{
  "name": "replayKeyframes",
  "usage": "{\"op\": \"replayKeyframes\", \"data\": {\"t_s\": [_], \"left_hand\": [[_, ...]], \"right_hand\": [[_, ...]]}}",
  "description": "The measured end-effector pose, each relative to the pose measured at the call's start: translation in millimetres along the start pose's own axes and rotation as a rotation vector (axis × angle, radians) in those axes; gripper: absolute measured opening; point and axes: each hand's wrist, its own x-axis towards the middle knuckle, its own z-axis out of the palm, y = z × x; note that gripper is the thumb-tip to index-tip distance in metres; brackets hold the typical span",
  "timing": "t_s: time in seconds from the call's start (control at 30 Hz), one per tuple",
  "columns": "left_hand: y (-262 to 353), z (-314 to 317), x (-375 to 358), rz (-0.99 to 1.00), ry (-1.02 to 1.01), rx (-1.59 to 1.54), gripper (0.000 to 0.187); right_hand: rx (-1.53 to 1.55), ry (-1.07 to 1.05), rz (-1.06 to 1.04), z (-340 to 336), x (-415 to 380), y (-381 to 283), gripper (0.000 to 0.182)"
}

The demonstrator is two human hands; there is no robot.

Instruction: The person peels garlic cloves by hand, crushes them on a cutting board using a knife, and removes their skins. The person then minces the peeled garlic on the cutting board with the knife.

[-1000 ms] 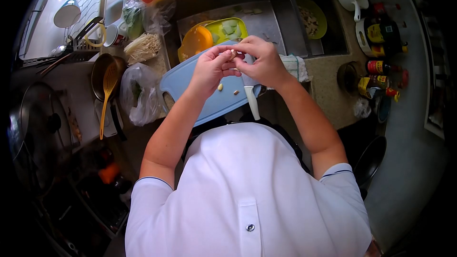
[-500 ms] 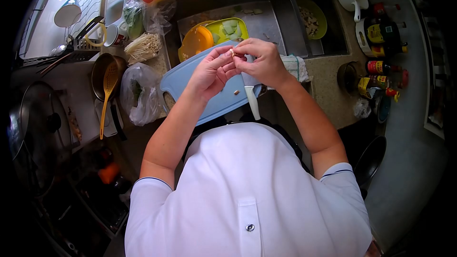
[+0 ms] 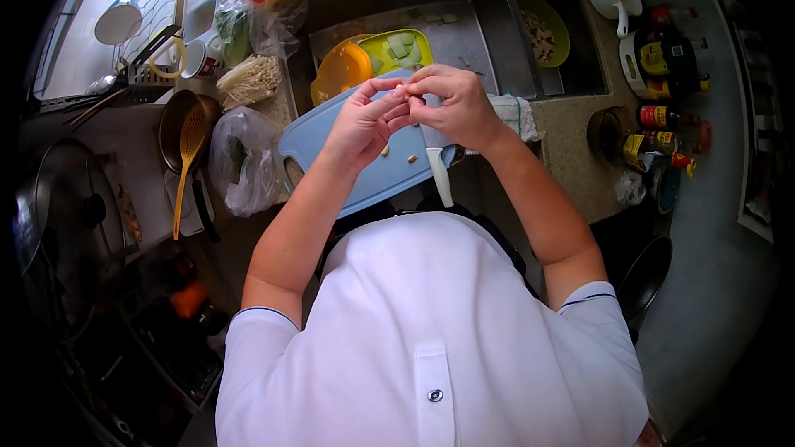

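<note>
Over the blue cutting board (image 3: 319,145), my left hand (image 3: 364,122) and my right hand (image 3: 455,108) meet with their fingertips pinched together. Between them is a small pale piece that looks like a garlic clove (image 3: 401,88), mostly covered by the fingers. Below the hands, small pieces of the same kind (image 3: 411,159) lie on the board. A knife (image 3: 440,175) with a white handle rests at the board's right side, its handle jutting past the near edge. My right hand hides part of its blade.
Behind the board, the sink (image 3: 464,33) holds an orange basket (image 3: 344,70) and a green tray (image 3: 414,40) with pale green pieces. Enoki mushrooms (image 3: 248,83), a plastic bag (image 3: 242,165) and a pan (image 3: 171,136) stand left. Sauce bottles (image 3: 658,117) and a cloth (image 3: 515,118) are right.
My fingers have shifted slightly around the small clove, and my left thumb sits a little higher. A small piece on the board now shows beside my left hand.
</note>
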Motion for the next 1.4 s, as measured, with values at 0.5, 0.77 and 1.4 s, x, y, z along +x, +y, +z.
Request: {"op": "replayKeyframes", "data": {"t_s": [0.5,0.77,1.4], "left_hand": [[10.7,9.1,-4.2,-0.092,-0.127,0.159,0.035],[11.6,5.8,-1.5,-0.128,-0.125,0.181,0.025],[3.9,6.0,19.1,-0.024,-0.074,0.216,0.025]], "right_hand": [[-0.027,0.050,0.132,-0.1,-5.1,5.0,0.007],[0.255,0.155,0.404,-4.6,-7.3,8.2,0.008],[0.024,0.034,0.359,-26.1,-3.2,16.0,0.013]]}}
